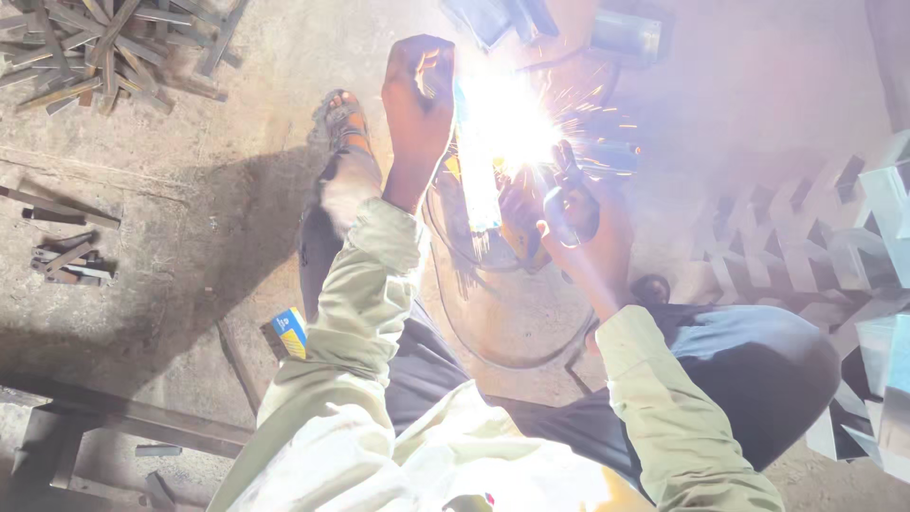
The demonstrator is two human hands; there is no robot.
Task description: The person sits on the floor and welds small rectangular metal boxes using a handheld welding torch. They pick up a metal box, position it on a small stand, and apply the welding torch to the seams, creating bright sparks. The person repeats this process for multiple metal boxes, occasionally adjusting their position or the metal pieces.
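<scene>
- The welding arc burns bright white between the two hands, low over the concrete floor, throwing sparks outward; the glare hides the workpiece itself.
- The right hand has its fingers wrapped shut around an electrode holder, tip aimed up into the arc, judged so to feed the rod steadily.
- The left hand is raised just beside the glare with fingers curled; whether it grips anything cannot be told, and it may be steadying the piece or shading the eyes.
- A dark cable loops on the floor under the forearms.
- A sandalled foot rests left of the left hand, near the sparks.
- Open floor lies left; a pile of metal offcuts sits well apart at top left, and zigzag steel frames crowd the right edge.
</scene>
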